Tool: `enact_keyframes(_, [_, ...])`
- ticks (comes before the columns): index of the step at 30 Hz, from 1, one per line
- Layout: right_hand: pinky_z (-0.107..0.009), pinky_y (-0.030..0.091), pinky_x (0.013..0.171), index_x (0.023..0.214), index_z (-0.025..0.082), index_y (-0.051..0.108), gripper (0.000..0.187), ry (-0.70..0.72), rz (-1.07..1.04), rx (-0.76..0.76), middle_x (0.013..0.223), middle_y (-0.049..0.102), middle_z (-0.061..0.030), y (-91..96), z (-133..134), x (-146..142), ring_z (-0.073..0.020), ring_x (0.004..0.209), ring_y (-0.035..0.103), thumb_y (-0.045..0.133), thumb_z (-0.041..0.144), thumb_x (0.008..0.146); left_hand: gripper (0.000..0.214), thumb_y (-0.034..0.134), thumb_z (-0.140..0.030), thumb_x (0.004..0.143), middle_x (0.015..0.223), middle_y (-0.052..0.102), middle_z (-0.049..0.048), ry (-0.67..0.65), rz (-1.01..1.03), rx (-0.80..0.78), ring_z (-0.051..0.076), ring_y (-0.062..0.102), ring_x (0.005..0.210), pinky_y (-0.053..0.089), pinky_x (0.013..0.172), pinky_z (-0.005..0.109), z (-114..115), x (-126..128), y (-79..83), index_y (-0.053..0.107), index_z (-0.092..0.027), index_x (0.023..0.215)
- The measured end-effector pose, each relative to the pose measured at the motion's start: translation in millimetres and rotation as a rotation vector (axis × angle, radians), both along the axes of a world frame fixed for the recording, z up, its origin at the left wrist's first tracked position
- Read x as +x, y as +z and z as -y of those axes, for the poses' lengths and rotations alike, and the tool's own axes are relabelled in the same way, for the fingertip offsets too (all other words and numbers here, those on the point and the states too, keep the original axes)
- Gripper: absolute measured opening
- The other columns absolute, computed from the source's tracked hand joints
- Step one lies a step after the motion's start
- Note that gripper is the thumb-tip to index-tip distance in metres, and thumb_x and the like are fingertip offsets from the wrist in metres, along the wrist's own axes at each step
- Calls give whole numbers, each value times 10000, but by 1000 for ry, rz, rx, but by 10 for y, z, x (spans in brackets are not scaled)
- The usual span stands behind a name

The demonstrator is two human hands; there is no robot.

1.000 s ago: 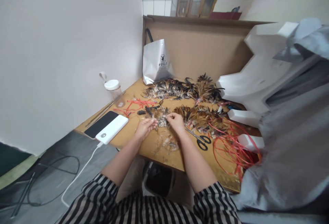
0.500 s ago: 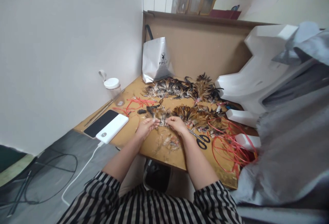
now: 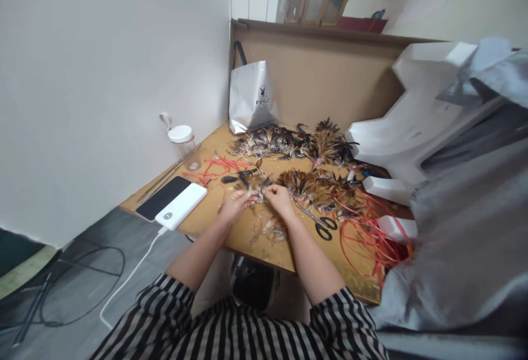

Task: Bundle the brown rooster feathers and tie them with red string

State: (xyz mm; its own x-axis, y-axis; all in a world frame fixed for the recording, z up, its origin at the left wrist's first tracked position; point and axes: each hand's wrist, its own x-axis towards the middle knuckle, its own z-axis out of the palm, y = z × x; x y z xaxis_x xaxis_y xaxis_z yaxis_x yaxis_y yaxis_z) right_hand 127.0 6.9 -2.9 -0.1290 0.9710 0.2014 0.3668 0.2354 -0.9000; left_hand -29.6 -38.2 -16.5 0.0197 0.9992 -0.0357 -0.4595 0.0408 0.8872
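My left hand (image 3: 238, 205) is closed, its fingertips pinching a small pale feather at the near side of a loose feather pile (image 3: 251, 179). Right beside it, my right hand (image 3: 278, 199) is pinched too, close to the left fingertips; what sits between its fingers is too small to make out. Brown and black feather bunches (image 3: 313, 188) lie in a row just beyond and to the right of my hands. Pale fluff and feather scraps (image 3: 270, 230) are scattered on the table below them. Black-handled scissors (image 3: 323, 227) rest to the right of my right wrist.
A tangle of red plastic string (image 3: 371, 239) covers the table's right end, with short red strips (image 3: 214, 166) at left. A second feather row (image 3: 284, 142) lies behind. Around stand a silver bag (image 3: 249, 98), a lidded jar (image 3: 185, 145), a phone (image 3: 163, 197) and a white power bank (image 3: 181, 207).
My right hand has shifted slightly left, nearer to my left hand. The left hand stays almost in place, and the things on the table look unmoved.
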Motion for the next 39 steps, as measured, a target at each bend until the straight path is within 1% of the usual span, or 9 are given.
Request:
enact_keyframes(4, [-233,399,568,670,163,670,203,-38,146,67,648,660,-31,16,28,-63,-148,588,571,546,322,650,293,701,-305,635,981,653,144,-7,1,-4,165,626,779,467,744,286,-5,-3,-7,672,-95,837])
enact_keyframes(10, [-220,378,535,623,151,653,200,61,149,23,588,628,-12,-9,0,-57,-128,548,533,530,307,646,287,700,-313,637,984,651,145,-16,6,-4,155,623,764,468,747,287,-23,-10,-15,670,-90,815])
enact_keyframes(16, [-208,345,485,603,145,594,147,62,-117,-110,540,561,15,21,-29,-43,-85,474,444,580,291,596,291,697,-320,640,1001,646,140,-37,22,-18,156,621,777,462,728,271,-44,-18,-19,670,-99,827])
enact_keyframes(21, [-189,203,366,629,170,544,207,70,-417,-306,460,477,56,88,12,-2,-48,352,320,638,350,590,283,680,-327,658,947,661,129,-44,9,1,140,616,756,453,726,254,-31,-28,-8,669,-97,822])
enact_keyframes(26, [-179,117,356,623,178,503,262,161,-600,-415,435,419,80,192,89,-19,-28,333,250,686,359,571,301,679,-347,654,912,668,133,-40,-5,-16,135,616,710,460,677,249,-30,-30,-20,659,-94,815])
enact_keyframes(29, [-181,141,360,623,173,526,249,151,-558,-381,393,373,90,235,137,-117,-34,337,249,679,364,579,316,683,-351,647,890,672,133,-43,1,-24,138,621,686,462,638,243,-34,-32,-26,653,-90,823])
enact_keyframes(32, [-191,252,396,617,163,556,228,109,-463,-272,442,465,60,242,166,-238,-53,380,343,657,365,589,330,682,-356,646,863,675,132,-57,-2,-22,135,623,650,461,599,234,-32,-36,-25,649,-86,833])
enact_keyframes(35, [-212,362,494,614,156,572,197,74,-382,-150,543,553,23,210,166,-316,-85,478,457,633,343,604,342,677,-369,647,838,677,132,-67,-13,-24,129,620,616,458,568,223,-23,-38,-11,643,-81,829])
enact_keyframes(39, [-231,398,522,635,160,570,178,56,-289,-74,571,567,9,128,135,-333,-109,509,495,593,336,633,368,688,-389,623,816,679,131,-77,-47,-33,123,614,585,447,526,205,-17,-30,12,637,-76,809])
